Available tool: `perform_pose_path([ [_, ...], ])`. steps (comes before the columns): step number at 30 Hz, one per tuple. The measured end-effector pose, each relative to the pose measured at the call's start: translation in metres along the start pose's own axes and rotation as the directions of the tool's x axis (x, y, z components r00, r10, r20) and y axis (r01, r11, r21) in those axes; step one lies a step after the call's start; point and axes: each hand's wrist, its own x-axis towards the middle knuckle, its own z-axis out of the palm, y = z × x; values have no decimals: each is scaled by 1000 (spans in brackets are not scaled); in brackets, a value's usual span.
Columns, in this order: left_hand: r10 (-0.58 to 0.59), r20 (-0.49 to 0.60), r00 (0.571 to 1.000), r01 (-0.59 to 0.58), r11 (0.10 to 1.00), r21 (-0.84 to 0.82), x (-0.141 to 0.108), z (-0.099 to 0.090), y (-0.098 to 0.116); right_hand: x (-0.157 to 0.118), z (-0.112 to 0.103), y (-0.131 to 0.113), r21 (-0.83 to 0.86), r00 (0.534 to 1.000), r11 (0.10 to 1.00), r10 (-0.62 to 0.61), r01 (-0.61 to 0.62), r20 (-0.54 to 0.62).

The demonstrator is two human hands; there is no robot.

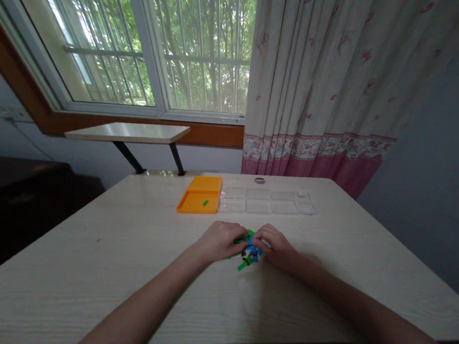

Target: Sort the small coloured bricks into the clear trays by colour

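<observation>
A small heap of plastic pieces [249, 250], mostly blue and green with some brown and white, lies on the table between my two hands. From the left side, my left hand [223, 240] touches the heap with its fingers curled and thumb bent in. My right hand [274, 246] curls in from the other side, thumb and fingers drawn together at the blue pieces. What either hand pinches is too small and too covered to make out. One green piece [241, 267] sticks out at the heap's near edge.
Beyond my hands an orange tray [184, 209] holds one small green piece [205, 203]. A clear compartment box [246, 205] adjoins its right side. A raised shelf [136, 132] on dark legs stands at the table's [148, 229] back left. A curtain [301, 82] hangs behind.
</observation>
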Motion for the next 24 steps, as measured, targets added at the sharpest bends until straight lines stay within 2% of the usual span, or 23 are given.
perform_pose_path([
  [11, 11, -20, 1000, -13, 995, -99, 0, 4, 3, 1, 0, 2, 80, 997, 993, 80, -81, 12],
  [19, -64, -92, 994, 40, 969, -245, 0, 9, 6, 2, -3, -1, 180, 989, 972, 147, -149, 24],
  [24, -79, -106, 991, 47, 961, -273, 1, 7, 9, 2, -3, -1, 238, 988, 959, 156, -156, 19],
])
